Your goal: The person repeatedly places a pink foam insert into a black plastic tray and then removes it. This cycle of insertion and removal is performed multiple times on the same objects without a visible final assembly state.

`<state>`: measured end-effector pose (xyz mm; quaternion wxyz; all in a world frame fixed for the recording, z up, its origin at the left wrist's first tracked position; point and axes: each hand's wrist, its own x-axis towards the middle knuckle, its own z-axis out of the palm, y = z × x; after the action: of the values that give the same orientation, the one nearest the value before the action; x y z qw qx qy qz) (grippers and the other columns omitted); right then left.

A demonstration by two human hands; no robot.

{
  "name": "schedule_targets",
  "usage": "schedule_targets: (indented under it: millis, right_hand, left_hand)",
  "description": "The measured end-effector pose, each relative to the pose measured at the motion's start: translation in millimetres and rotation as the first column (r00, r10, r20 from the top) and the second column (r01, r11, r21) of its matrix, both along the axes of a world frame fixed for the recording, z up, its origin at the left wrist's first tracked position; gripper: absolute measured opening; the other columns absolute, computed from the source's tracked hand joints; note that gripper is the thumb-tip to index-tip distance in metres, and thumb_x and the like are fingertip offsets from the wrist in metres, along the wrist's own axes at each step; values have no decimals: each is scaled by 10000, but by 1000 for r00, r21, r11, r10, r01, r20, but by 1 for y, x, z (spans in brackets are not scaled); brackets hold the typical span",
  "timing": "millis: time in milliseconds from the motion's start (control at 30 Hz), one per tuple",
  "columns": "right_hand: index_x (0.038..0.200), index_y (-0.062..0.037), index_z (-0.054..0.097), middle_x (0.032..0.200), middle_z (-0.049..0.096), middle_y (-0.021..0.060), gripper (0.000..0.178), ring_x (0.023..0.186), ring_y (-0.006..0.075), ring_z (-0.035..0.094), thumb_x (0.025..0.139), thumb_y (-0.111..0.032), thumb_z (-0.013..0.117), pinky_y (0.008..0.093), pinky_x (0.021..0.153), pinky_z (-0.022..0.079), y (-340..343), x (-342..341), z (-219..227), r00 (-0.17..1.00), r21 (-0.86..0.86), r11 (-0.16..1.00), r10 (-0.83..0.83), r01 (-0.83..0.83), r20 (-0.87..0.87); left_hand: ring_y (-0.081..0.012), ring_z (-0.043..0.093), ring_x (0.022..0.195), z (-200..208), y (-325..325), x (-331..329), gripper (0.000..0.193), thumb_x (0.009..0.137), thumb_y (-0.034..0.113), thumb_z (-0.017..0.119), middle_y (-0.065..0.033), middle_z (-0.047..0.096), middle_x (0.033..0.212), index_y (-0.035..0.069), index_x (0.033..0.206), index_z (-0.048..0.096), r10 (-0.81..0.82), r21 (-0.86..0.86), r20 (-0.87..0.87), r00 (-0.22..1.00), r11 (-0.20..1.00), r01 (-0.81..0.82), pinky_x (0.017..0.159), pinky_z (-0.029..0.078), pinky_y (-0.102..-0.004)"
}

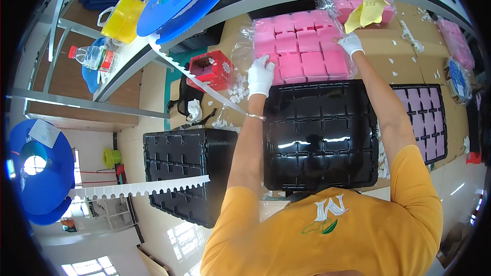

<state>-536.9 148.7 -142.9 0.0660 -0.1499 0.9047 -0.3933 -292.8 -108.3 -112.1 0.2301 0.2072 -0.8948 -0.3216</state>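
Note:
A stack of pink foam-like blocks point(302, 46) lies in an opened clear plastic bag point(243, 46) beyond the black trays. At the left edge of the blocks is my left hand point(261, 75), in a white glove, its fingers curled in on the bag's edge. My right hand point(351, 44), also gloved, is at the right edge, with its fingers closed on the bag beside the blocks. The fingertips of both are only partly visible. Between my forearms sits a glossy black molded tray point(321, 135) with compartments.
More black trays point(189, 156) are stacked at the left. A tray of pale purple pieces point(424, 117) lies at the right. A red box point(209, 70), white scraps and a yellow paper point(365, 14) lie around the blocks. A white notched strip point(204, 87) crosses near my left wrist. Blue reels point(38, 168) stand left.

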Motion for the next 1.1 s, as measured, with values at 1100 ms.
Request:
schedule_targets:
  millis: [1100]
  right_hand:
    - [928,26,624,977,622,100,215,1052,242,555,727,19,699,333,926,437,76,75,20,955,-380,877,262,-295,-137]
  left_hand:
    - [-218,614,1001,52,-34,-10,182,738,191,699,5,682,914,237,914,688,-235,-703,249,940,623,342,1058,280,-622]
